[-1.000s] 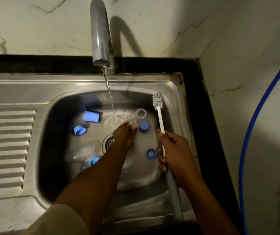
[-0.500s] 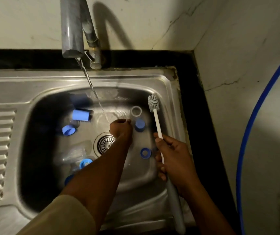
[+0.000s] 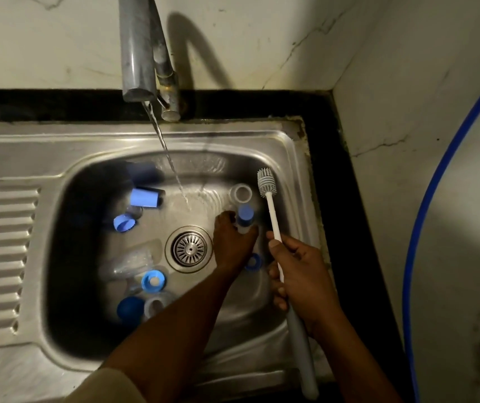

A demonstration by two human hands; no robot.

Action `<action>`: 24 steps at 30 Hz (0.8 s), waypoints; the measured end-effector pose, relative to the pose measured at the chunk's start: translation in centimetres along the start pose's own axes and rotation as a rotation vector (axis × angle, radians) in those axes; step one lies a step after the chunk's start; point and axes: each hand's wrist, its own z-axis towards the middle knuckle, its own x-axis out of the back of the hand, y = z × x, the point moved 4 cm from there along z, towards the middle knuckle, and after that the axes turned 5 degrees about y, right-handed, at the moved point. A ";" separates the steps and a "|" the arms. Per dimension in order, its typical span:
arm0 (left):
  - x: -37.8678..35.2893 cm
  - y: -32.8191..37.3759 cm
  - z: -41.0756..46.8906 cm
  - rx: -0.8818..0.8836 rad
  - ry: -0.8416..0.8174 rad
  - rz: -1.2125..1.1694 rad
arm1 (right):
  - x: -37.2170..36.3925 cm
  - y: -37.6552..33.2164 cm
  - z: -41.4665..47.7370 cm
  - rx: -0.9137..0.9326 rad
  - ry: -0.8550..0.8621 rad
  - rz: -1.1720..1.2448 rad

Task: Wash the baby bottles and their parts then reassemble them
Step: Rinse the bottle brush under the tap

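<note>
- Two hands work in the steel sink (image 3: pixel 285 158); the tap (image 3: pixel 138 48) runs a thin stream into the basin.
- Left hand (image 3: pixel 233 242) is low in the basin, right of the drain (image 3: pixel 189 249), fingers curled round a clear blue-topped piece (image 3: pixel 244 215).
- Right hand (image 3: pixel 299 274) grips the brush (image 3: pixel 273 219) mid-handle in a closed fist, bristle head near the basin's right wall.
- Clear ring (image 3: pixel 241 193) lies just behind the blue-topped piece; blue ring (image 3: pixel 253 261) sits beside the left wrist.
- Left half of basin: blue cap (image 3: pixel 144 197), clear bottle (image 3: pixel 134 261) on its side, blue collar (image 3: pixel 153 282).
- Blue hose (image 3: pixel 436 199) runs down the right wall.
</note>
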 end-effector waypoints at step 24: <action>-1.0 -4.8 -4.3 -0.378 -0.452 0.528 | 0.2 1.3 -2.5 -0.041 0.009 0.022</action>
